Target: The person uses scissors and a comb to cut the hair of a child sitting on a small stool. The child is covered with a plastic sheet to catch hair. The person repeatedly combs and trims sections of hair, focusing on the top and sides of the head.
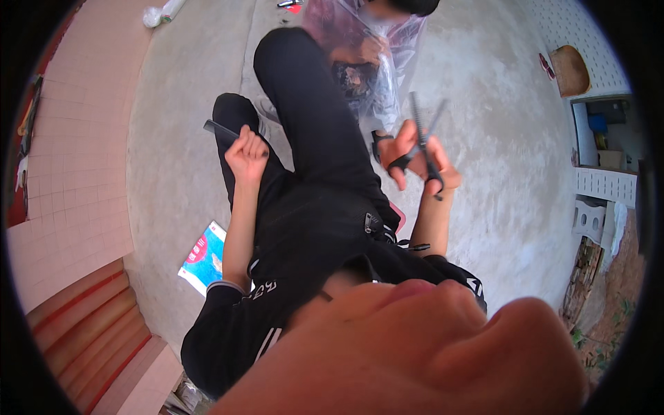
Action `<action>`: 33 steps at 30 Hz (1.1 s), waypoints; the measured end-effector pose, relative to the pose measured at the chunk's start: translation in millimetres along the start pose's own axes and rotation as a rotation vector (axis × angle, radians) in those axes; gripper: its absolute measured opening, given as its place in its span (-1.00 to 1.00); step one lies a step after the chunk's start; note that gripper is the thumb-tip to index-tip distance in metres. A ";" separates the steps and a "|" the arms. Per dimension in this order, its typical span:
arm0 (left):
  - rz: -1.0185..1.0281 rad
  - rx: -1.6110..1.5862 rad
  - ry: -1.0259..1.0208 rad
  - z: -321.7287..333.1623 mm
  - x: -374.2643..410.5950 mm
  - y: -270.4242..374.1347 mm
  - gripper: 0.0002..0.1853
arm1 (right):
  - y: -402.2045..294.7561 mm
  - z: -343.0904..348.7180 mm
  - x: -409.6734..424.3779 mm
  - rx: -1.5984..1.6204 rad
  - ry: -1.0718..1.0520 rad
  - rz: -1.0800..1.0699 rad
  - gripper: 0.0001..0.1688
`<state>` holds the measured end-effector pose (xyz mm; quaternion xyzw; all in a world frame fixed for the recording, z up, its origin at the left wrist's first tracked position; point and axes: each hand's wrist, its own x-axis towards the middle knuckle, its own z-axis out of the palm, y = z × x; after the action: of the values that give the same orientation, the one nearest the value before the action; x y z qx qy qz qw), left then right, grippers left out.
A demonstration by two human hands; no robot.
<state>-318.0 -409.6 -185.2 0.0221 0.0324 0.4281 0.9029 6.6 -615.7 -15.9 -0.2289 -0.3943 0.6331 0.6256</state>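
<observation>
My left hand is closed around a dark comb, which sticks out to the left above my knee. In my right hand are thinning scissors, their toothed blade and plain blade spread apart, the fingers through the black handles. Ahead of me, a person sits under a clear, pinkish plastic cape. The scissors are apart from that person's dark hair, at the top edge. A dark object shows through the cape, too blurred to name.
Concrete floor spreads around us. A printed sheet lies by my left elbow. Brown-red steps and a tiled surface border the left. At the right are a woven mat, a shoe and a plastic stool.
</observation>
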 end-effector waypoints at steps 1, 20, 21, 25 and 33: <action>0.025 0.012 0.004 -10.9 12.6 7.5 -0.77 | -10.2 1.0 5.1 -0.044 -0.089 -0.048 -0.15; -0.438 0.002 -0.141 12.1 36.4 -39.9 -0.59 | -115.3 76.1 -130.3 -0.241 -0.254 -0.615 -0.40; -0.483 -0.045 -0.133 13.2 25.3 -44.5 -0.58 | -114.9 79.6 -138.0 -0.252 -0.266 -0.628 -0.41; -0.738 -0.384 -0.047 2.6 -22.5 -56.2 -0.62 | -102.2 102.7 -157.2 -0.269 -0.190 -0.672 -0.41; -0.746 -0.301 -0.034 -5.6 36.4 -55.8 -0.62 | -56.7 78.6 -171.6 -0.130 -0.049 -0.770 -0.41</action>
<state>-252.3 -416.6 -196.0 -0.1167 -0.0398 0.0706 0.9899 -0.9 -804.6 39.7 -0.0881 -0.5052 0.3310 0.7921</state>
